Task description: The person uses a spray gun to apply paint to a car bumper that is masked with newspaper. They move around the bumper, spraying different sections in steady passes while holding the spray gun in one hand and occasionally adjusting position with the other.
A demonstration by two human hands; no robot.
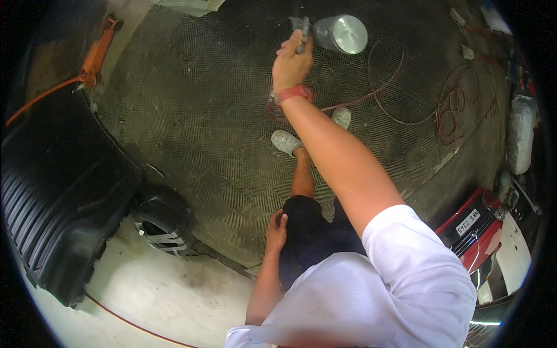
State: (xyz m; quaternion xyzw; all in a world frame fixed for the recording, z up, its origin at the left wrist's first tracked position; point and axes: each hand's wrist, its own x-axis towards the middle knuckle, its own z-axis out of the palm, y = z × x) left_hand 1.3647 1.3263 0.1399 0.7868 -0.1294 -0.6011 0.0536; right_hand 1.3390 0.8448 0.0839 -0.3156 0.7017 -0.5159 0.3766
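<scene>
My right hand (293,61), with a red watch at the wrist, reaches far forward and is closed around the grip of a spray gun (300,29). A clear round cup (347,35) with a silvery content or lid shows just right of the gun, partly blurred. A thin reddish hose (354,100) trails from below the wrist off to the right. My left hand (277,229) hangs by my left thigh, fingers loosely curled and thumb apart, with nothing visible in it.
A black ribbed plastic liner (64,191) and a tire (164,220) lie at left, with an orange floor jack (100,55) beyond. Hose coils (449,119) lie on the textured dark floor at right. A red car part with a plate (473,223) stands at lower right.
</scene>
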